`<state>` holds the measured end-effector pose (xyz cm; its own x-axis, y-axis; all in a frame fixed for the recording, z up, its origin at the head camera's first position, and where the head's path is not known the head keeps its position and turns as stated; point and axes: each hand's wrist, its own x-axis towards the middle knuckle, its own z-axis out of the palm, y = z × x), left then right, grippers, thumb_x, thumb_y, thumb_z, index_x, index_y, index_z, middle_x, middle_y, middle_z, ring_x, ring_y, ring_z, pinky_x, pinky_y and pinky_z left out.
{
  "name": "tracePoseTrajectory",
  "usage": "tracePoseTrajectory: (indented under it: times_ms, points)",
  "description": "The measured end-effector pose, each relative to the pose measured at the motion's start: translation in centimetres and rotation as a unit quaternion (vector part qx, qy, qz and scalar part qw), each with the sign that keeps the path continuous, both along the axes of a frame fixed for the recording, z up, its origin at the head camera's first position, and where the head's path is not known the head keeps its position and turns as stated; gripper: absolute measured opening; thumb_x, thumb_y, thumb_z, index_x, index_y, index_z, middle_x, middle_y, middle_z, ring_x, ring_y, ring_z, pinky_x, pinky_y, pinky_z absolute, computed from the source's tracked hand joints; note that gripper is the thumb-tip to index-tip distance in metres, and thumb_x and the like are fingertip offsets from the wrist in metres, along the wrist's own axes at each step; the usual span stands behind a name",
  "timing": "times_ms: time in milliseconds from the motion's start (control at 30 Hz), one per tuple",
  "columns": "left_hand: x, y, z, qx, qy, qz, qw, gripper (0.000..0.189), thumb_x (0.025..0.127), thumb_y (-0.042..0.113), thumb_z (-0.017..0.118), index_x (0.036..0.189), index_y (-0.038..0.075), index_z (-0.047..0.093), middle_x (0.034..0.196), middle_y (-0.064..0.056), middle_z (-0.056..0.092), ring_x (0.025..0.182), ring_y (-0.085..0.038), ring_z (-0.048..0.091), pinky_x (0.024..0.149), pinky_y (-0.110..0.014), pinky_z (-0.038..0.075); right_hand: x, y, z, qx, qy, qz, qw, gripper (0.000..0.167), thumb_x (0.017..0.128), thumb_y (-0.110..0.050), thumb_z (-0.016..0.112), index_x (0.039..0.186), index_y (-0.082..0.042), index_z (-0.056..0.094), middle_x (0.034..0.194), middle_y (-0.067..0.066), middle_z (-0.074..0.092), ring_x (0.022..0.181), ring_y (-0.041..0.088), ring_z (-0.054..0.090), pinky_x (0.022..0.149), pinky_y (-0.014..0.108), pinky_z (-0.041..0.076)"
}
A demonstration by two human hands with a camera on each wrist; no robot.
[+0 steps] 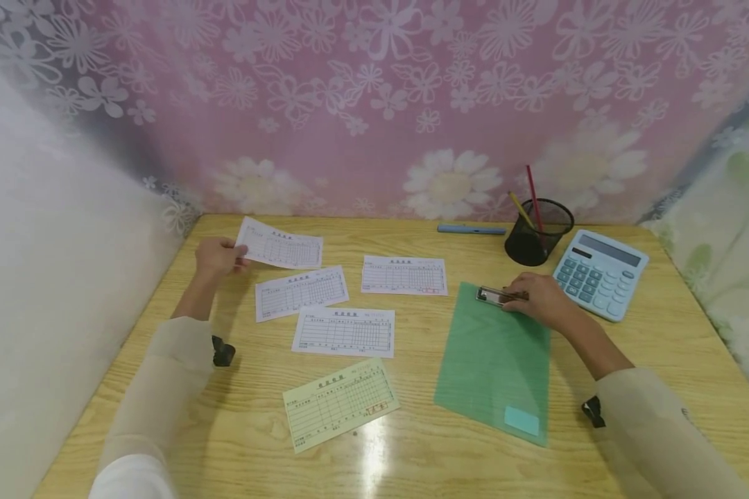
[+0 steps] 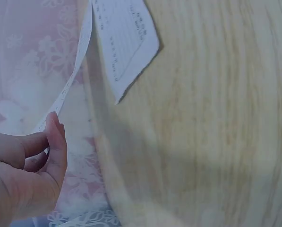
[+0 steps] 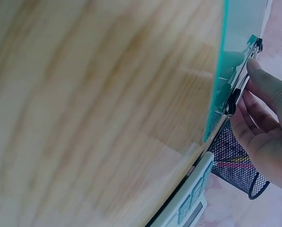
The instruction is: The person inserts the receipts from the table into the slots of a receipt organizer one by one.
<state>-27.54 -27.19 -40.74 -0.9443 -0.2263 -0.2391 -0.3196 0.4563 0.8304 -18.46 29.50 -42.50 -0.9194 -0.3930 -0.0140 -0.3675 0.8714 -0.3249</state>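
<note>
My left hand (image 1: pixel 217 257) pinches the left edge of a white printed receipt slip (image 1: pixel 282 244), lifted over the far left of the table. In the left wrist view, that slip (image 2: pixel 73 75) appears nearly edge-on between thumb and fingers. Just below it lies a second white slip (image 1: pixel 301 294). My right hand (image 1: pixel 539 301) grips a green see-through clipboard (image 1: pixel 489 367) by the metal clip (image 1: pixel 489 296) at its top. In the right wrist view, the thumb presses one side of the clip (image 3: pixel 240 82) and the fingers bend on the other. A pale blue label sits near the board's lower right corner.
Two more white slips (image 1: pixel 404 276) (image 1: pixel 345 333) and a yellow slip (image 1: pixel 342 404) lie mid-table. Behind the clipboard are a blue pen (image 1: pixel 471 229), a black mesh pen cup (image 1: pixel 527 248) with two pencils, and a light blue calculator (image 1: pixel 601 274). Flowered curtains border the table (image 1: pixel 250 430).
</note>
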Motion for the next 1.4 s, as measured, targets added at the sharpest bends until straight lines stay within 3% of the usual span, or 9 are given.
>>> tracePoseTrajectory:
  times_ms: [133, 233, 367, 500, 667, 933, 1100, 1267, 1400]
  points:
    - [0.4, 0.0, 1.0, 0.015, 0.029, -0.031, 0.999, 0.044, 0.097, 0.011, 0.054, 0.133, -0.012, 0.044, 0.122, -0.029, 0.058, 0.07, -0.009, 0.071, 0.077, -0.028, 0.06, 0.0, 0.0, 0.0, 0.001, 0.0, 0.003, 1.0, 0.025, 0.084, -0.018, 0.072, 0.103, -0.002, 0.071, 0.096, 0.015, 0.067, 0.083, 0.029, 0.063, 0.069, 0.045, 0.055]
    - [0.6, 0.3, 1.9, 0.028, 0.042, -0.048, 0.9975, 0.042, 0.096, 0.014, 0.056, 0.127, -0.013, 0.049, 0.097, -0.015, 0.068, 0.067, -0.006, 0.069, 0.073, -0.025, 0.061, -0.1, 0.0, -0.1, -0.003, -0.001, 0.005, 1.0, 0.026, 0.084, -0.017, 0.071, 0.105, -0.001, 0.07, 0.095, 0.015, 0.066, 0.082, 0.028, 0.063, 0.068, 0.044, 0.055]
    - [1.1, 1.7, 3.4, 0.051, 0.046, -0.06, 0.9958, 0.042, 0.095, 0.017, 0.058, 0.123, -0.013, 0.052, 0.072, 0.005, 0.067, 0.063, -0.004, 0.067, 0.068, -0.021, 0.06, -0.2, -0.1, -0.1, -0.004, -0.002, 0.002, 1.0, 0.026, 0.084, -0.017, 0.071, 0.104, -0.002, 0.07, 0.094, 0.013, 0.066, 0.081, 0.027, 0.063, 0.068, 0.043, 0.055]
    - [1.5, 3.8, 4.5, 0.083, 0.054, -0.063, 0.9931, 0.039, 0.094, 0.018, 0.06, 0.119, -0.012, 0.056, 0.069, 0.006, 0.067, 0.063, -0.006, 0.067, 0.066, -0.022, 0.06, -0.1, 0.0, -0.1, -0.002, -0.003, -0.001, 1.0, 0.024, 0.084, -0.018, 0.071, 0.103, -0.002, 0.07, 0.094, 0.013, 0.066, 0.082, 0.028, 0.063, 0.069, 0.044, 0.055]
    - [1.9, 7.0, 4.9, 0.103, 0.052, -0.085, 0.9897, 0.036, 0.093, 0.019, 0.061, 0.116, -0.009, 0.059, 0.075, 0.001, 0.069, 0.063, -0.006, 0.067, 0.064, -0.021, 0.059, -0.1, 0.0, -0.2, -0.002, 0.001, -0.001, 1.0, 0.026, 0.084, -0.018, 0.071, 0.104, -0.002, 0.07, 0.095, 0.013, 0.066, 0.082, 0.028, 0.063, 0.069, 0.044, 0.055]
    - [3.4, 13.7, 4.5, 0.107, 0.019, -0.142, 0.9839, 0.027, 0.092, 0.023, 0.063, 0.108, 0.0, 0.065, 0.093, -0.013, 0.072, 0.072, -0.014, 0.071, 0.065, -0.023, 0.06, 0.0, 0.1, -0.2, -0.007, 0.001, -0.001, 1.0, 0.027, 0.084, -0.018, 0.071, 0.105, -0.001, 0.07, 0.094, 0.013, 0.065, 0.08, 0.027, 0.063, 0.067, 0.043, 0.055]
    - [4.4, 17.2, 3.4, 0.138, -0.006, -0.184, 0.9732, 0.023, 0.092, 0.017, 0.063, 0.105, -0.002, 0.063, 0.091, -0.013, 0.073, 0.077, -0.02, 0.073, 0.067, -0.027, 0.061, 0.0, 0.2, -0.2, -0.01, 0.002, -0.002, 0.9999, 0.03, 0.083, -0.018, 0.072, 0.106, 0.0, 0.07, 0.09, 0.011, 0.065, 0.077, 0.024, 0.062, 0.064, 0.04, 0.055]
    - [5.6, 20.5, 2.0, 0.168, -0.036, -0.202, 0.9641, 0.018, 0.092, 0.01, 0.062, 0.103, -0.005, 0.062, 0.085, -0.015, 0.073, 0.079, -0.027, 0.073, 0.074, -0.039, 0.061, -0.2, 0.2, -0.3, -0.009, 0.007, -0.004, 0.9999, 0.029, 0.082, -0.018, 0.073, 0.105, -0.001, 0.071, 0.087, 0.009, 0.065, 0.074, 0.022, 0.062, 0.062, 0.038, 0.054]
    - [6.4, 23.0, 0.8, 0.164, -0.072, -0.22, 0.959, 0.019, 0.091, 0.007, 0.063, 0.104, -0.007, 0.062, 0.083, -0.018, 0.072, 0.08, -0.029, 0.073, 0.077, -0.038, 0.06, -0.3, 0.2, -0.5, -0.008, 0.003, -0.009, 0.9999, 0.026, 0.082, -0.017, 0.073, 0.104, -0.002, 0.071, 0.086, 0.008, 0.064, 0.073, 0.021, 0.062, 0.061, 0.036, 0.053]
